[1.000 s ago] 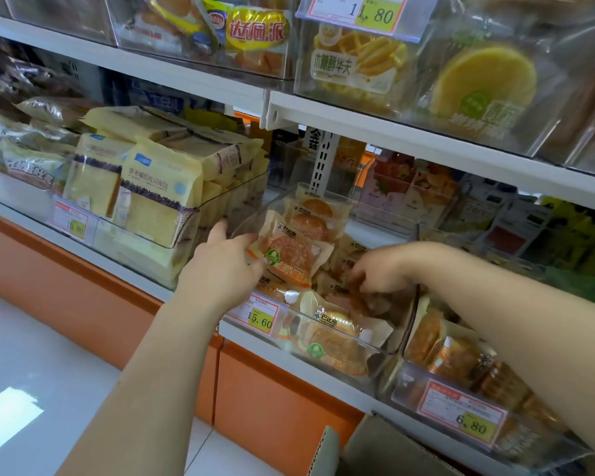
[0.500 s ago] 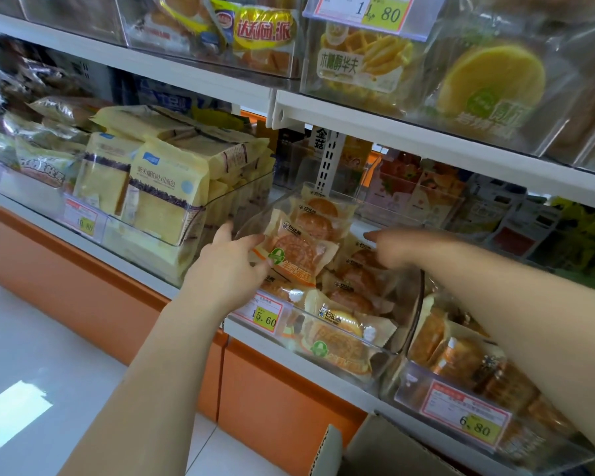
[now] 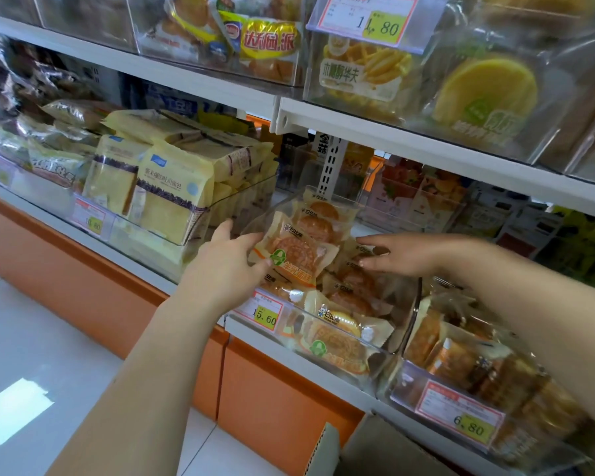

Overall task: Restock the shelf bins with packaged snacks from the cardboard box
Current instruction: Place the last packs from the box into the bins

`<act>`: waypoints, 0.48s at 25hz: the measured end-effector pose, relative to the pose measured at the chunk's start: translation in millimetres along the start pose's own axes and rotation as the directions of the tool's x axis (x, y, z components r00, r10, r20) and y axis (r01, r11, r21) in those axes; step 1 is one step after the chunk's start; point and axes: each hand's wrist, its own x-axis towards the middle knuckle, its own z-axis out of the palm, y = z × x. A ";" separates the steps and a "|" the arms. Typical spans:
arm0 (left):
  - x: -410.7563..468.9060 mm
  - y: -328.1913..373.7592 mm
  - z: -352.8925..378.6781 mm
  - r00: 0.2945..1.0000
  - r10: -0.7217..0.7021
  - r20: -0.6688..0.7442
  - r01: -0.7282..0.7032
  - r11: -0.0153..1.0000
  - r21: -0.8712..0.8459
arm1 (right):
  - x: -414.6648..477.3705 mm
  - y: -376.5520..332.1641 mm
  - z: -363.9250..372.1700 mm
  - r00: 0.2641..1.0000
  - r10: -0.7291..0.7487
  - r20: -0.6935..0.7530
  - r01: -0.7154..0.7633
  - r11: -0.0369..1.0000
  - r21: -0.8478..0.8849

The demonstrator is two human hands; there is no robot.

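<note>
A: Left grip [image 3: 227, 266]?
B: Clenched on the bun packet [image 3: 298, 259], thumb on its left edge, at the front-left corner of the clear bin [image 3: 413, 305].
A: Right grip [image 3: 402, 257]?
B: Released, fingers straight, pointing left over the stacked packets [image 3: 354, 297]. Contact unclear.
A: Key relation?
B: The bun packet sits just left of the right grip's fingertips. It stands on edge, print facing the aisle, long axis roughly up-down, slightly tilted.
A: Cardboard box [image 3: 375, 451]?
B: Below the shelf, at frame bottom.
</note>
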 end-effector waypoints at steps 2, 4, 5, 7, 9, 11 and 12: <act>-4.1 3.2 -0.4 1.000 -0.005 0.008 0.005 1.000 0.002 | -12.7 -8.7 1.7 1.000 -0.020 0.005 0.020 1.000 0.014; -8.6 6.3 -0.2 1.000 -0.008 0.025 0.008 1.000 -0.002 | -16.3 -28.1 10.2 0.997 -0.072 -0.017 0.073 0.997 0.033; -11.1 7.5 0.0 0.999 -0.006 0.036 0.006 1.000 -0.007 | -14.5 -37.8 17.3 0.995 -0.101 -0.022 0.101 0.994 0.037; -16.2 7.3 -1.0 0.999 -0.003 0.050 0.004 1.000 -0.015 | -11.0 -51.6 28.4 0.991 -0.130 -0.026 0.131 0.991 0.039; -20.4 5.3 -4.8 0.999 -0.009 0.047 0.010 1.000 -0.021 | -13.3 -53.9 31.2 0.991 -0.109 -0.081 0.113 0.993 0.046; -25.0 5.5 -9.6 0.999 -0.020 0.036 0.021 1.000 -0.019 | -20.2 -51.8 33.8 0.987 -0.097 -0.132 0.105 0.993 0.055; -28.0 7.6 -11.8 0.999 -0.020 0.032 0.020 1.000 -0.006 | -25.6 -52.9 37.0 0.988 -0.115 -0.105 0.121 0.991 0.050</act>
